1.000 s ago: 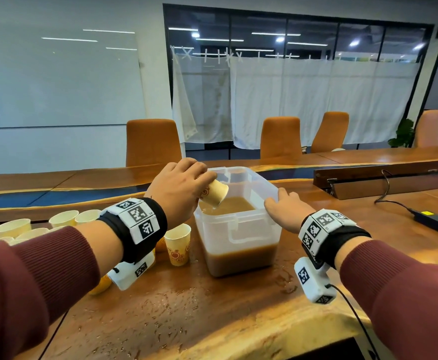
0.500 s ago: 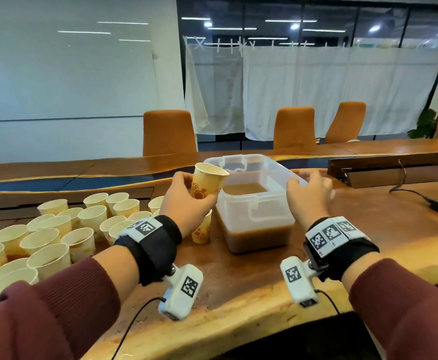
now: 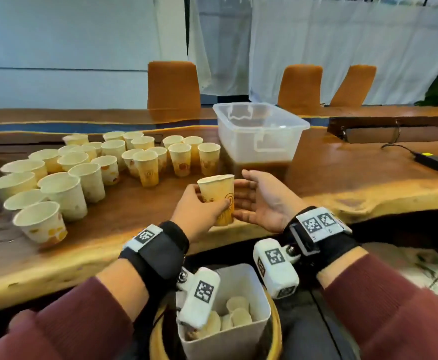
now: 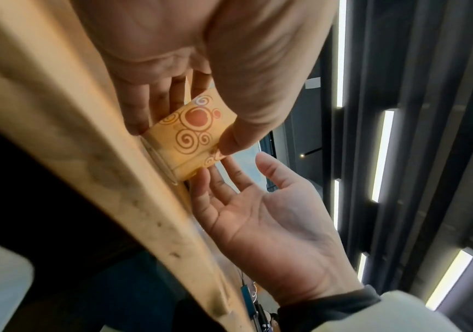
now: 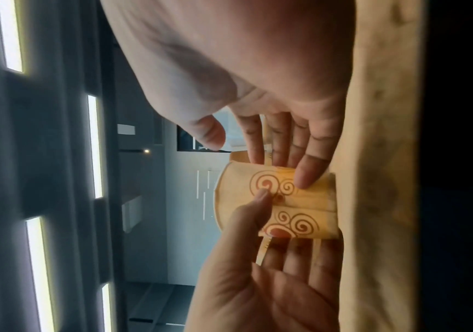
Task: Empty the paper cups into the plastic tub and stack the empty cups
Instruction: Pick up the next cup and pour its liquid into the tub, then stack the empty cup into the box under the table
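Left hand [image 3: 199, 211] gripping a yellow swirl-printed paper cup [image 3: 219, 196] upright at the wooden bench's [image 3: 342, 178] near edge, right hand [image 3: 259, 201] open, fingers touching its side, clear plastic tub [image 3: 259, 136] of brown liquid at twelve o'clock, cream paper cups [image 3: 90, 167] clustered at ten o'clock

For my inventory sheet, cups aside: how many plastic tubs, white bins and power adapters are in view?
plastic tub: 1
white bin: 1
power adapter: 1
Total: 3
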A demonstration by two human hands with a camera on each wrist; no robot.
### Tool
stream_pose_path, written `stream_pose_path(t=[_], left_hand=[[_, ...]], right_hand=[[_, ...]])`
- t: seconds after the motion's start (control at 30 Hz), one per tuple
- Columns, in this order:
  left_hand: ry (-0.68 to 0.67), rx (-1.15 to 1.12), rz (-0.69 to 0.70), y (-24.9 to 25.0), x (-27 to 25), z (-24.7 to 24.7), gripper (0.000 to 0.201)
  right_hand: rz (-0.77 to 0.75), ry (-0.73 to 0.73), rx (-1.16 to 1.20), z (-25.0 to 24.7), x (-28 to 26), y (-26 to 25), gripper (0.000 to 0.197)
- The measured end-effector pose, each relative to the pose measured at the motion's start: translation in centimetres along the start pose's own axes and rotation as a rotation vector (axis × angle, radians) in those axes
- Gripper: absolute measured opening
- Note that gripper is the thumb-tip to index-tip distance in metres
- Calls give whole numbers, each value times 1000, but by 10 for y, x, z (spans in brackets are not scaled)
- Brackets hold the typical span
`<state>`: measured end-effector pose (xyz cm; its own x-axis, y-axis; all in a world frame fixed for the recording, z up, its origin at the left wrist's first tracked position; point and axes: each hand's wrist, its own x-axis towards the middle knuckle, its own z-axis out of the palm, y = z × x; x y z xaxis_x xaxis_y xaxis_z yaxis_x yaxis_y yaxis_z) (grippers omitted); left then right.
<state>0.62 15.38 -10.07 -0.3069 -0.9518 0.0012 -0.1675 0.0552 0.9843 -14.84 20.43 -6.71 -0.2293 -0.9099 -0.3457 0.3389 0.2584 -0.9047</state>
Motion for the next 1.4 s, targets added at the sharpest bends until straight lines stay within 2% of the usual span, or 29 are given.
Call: stream_pose_path(t=[0.07, 0.17, 0.27, 0.4, 0.57, 0.63, 0.73, 0.77, 0.8, 0.9, 1.13, 1.27, 1.4], left_hand=[[-1, 25, -29, -17, -22, 1, 61], [-3, 8, -84, -47, -55, 6, 54], [-52, 96, -114, -77, -78, 7, 53], [-68, 170, -144, -112, -93, 9, 58], [-69, 274, -147, -142, -89, 12, 65], [-114, 291, -168, -146, -85, 13, 76], [-209, 429, -308, -149, -83, 14, 111], [-229, 479, -339, -150, -83, 13, 114], [-252, 517, -346, -151, -82, 11, 112], [-312, 521, -332, -153, -79, 2, 90], [-199, 208, -192, -111, -67, -11, 17], [-143, -2, -183, -75, -49, -21, 17], [-17, -137, -176, -47, -22, -38, 16]], right_hand=[[43, -10, -19, -2, -16, 22, 31], [96, -19, -63, -8, -36, 56, 30], [136, -47, -100, -18, -44, 90, 30], [180, -33, -35, -27, -38, 128, 32], [164, -15, 46, -32, -24, 163, 24], [150, 18, 54, -35, -16, 172, 25], [140, 144, -5, -41, -4, 178, 42], [143, 172, -9, -44, -1, 180, 42], [152, 179, -8, -47, 0, 180, 40], [174, 155, -28, -58, 1, 179, 36], [109, 48, -55, -54, 0, 155, 39], [85, -35, -28, -32, 3, 124, 39], [62, -62, -11, -2, 19, 82, 37]])
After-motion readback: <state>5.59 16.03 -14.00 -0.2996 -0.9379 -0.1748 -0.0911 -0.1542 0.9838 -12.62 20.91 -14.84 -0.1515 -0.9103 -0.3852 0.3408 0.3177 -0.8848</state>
